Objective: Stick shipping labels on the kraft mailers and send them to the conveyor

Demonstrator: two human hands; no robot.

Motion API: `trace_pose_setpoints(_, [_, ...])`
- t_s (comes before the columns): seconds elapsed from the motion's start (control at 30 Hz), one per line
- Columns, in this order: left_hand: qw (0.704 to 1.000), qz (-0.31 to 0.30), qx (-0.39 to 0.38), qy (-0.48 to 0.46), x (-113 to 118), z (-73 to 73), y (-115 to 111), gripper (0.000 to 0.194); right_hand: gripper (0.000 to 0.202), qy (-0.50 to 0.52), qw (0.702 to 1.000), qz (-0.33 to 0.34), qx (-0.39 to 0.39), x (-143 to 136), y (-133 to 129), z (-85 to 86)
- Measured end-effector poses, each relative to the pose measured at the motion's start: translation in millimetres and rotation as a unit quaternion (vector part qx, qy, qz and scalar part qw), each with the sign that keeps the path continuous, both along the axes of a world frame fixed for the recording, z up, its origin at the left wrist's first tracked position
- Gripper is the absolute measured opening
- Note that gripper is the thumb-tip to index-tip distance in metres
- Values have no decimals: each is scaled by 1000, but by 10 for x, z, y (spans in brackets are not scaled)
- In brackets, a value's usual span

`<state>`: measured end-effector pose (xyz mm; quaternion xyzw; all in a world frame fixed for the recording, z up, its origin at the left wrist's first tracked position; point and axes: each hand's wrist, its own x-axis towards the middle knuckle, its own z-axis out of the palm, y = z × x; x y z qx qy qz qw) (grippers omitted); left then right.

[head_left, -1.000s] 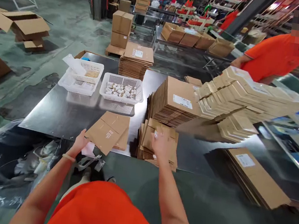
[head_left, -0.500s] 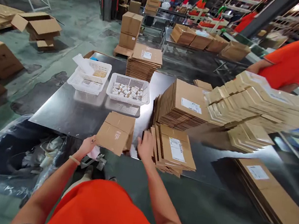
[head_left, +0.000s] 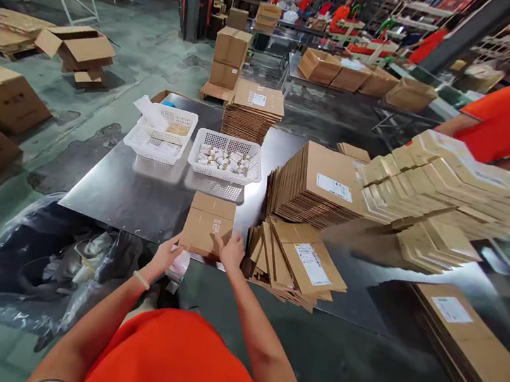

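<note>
Both hands on flat carton at bench's near edge.
Right hand (head_left: pixel 230 251) had left the fanned stack of flattened cartons (head_left: pixel 297 261) to join left hand (head_left: pixel 167 254); fingers pinched the matte brown corrugated carton blank (head_left: pixel 206 223). Beyond sat a white perforated basket (head_left: pixel 225 156) on shiny steel bench (head_left: pixel 139 193).

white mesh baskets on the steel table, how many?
2. Both sit side by side at the far part of the table: the left basket holds bags and paper, the right basket small white items, beyond the flat carton both hands grip.
</note>
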<state>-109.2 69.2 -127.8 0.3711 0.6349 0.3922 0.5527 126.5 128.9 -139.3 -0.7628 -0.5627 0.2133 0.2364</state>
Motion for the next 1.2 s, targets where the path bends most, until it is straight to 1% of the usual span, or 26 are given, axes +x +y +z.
trace_pose_setpoints(0.03, [1000, 3, 3, -13, -14, 21, -81, 32, 47, 23, 999, 35, 25, -16, -88, 32])
trace_pose_setpoints(0.07, [1000, 3, 2, -23, -26, 41, -172, 34, 41, 68, 992, 98, 30, -48, -197, 49])
trace_pose_setpoints(0.1, [999, 1, 0, -39, -35, 61, -264, 40, 38, 132, 974, 184, 12, -98, -322, 50])
trace_pose_setpoints(0.13, [998, -4, -5, -62, -45, 80, -348, 48, 37, 202, 941, 272, -22, -162, -455, 37])
trace_pose_setpoints(0.17, [996, -10, -10, -90, -57, 97, -415, 58, 38, 264, 901, 340, -64, -237, -589, 13])
trace_pose_setpoints(0.2, [993, -9, -12, -120, -75, 111, -459, 68, 38, 310, 868, 374, -102, -318, -718, -18])
trace_pose_setpoints(0.23, [989, 0, -13, -146, -100, 120, -476, 76, 35, 337, 853, 375, -131, -396, -833, -50])
trace_pose_setpoints(0.3, [984, 46, -21, -170, -174, 124, -443, 84, 24, 362, 860, 324, -160, -522, -1011, -100])
trace_pose_setpoints(0.4, [970, 165, -93, -151, -287, 91, -341, 83, 21, 399, 866, 259, -155, -610, -1132, -99])
trace_pose_setpoints(0.43, [961, 195, -126, -148, -300, 72, -333, 82, 20, 412, 867, 240, -147, -622, -1139, -80])
trace_pose_setpoints(0.47, [954, 207, -152, -152, -292, 51, -349, 80, 24, 421, 871, 212, -137, -632, -1133, -56])
trace_pose_setpoints(0.5, [951, 201, -167, -163, -262, 29, -390, 80, 30, 423, 878, 180, -130, -644, -1116, -30])
trace_pose_setpoints(0.53, [952, 182, -172, -179, -212, 8, -451, 81, 34, 422, 885, 151, -125, -659, -1092, -7])
trace_pose_setpoints(0.6, [959, 126, -150, -203, -78, -26, -601, 88, 36, 423, 891, 111, -125, -697, -1029, 26])
trace_pose_setpoints(0.63, [966, 92, -129, -205, -9, -38, -670, 91, 35, 428, 889, 103, -129, -716, -993, 33])
trace_pose_setpoints(0.67, [972, 61, -104, -200, 52, -46, -723, 90, 32, 434, 886, 97, -131, -731, -958, 35])
trace_pose_setpoints(0.73, [982, 18, -63, -176, 133, -54, -763, 73, 31, 443, 883, 85, -130, -738, -890, 34])
trace_pose_setpoints(0.8, [986, -1, -45, -161, 160, -53, -718, 57, 33, 444, 883, 87, -125, -708, -838, 37])
trace_pose_setpoints(0.83, [986, 0, -44, -159, 159, -52, -673, 53, 32, 443, 884, 94, -119, -681, -822, 42])
trace_pose_setpoints(0.9, [986, -2, -45, -160, 154, -50, -561, 52, 26, 431, 890, 114, -94, -618, -818, 54])
trace_pose_setpoints(0.97, [987, -11, -49, -152, 162, -55, -441, 52, 19, 398, 907, 124, -52, -560, -853, 57])
trace_pose_setpoints(1.03, [991, -15, -49, -125, 190, -71, -336, 52, 14, 350, 928, 128, -6, -514, -896, 46])
trace_pose_setpoints(1.1, [991, -29, -60, -118, 227, -104, -262, 51, 14, 304, 943, 131, 42, -467, -883, 26])
trace_pose_setpoints(1.17, [984, -55, -87, -143, 264, -155, -237, 49, 15, 273, 951, 119, 85, -407, -740, 15])
trace_pose_setpoints(1.2, [980, -70, -103, -158, 282, -186, -243, 49, 14, 262, 954, 109, 100, -371, -609, 16])
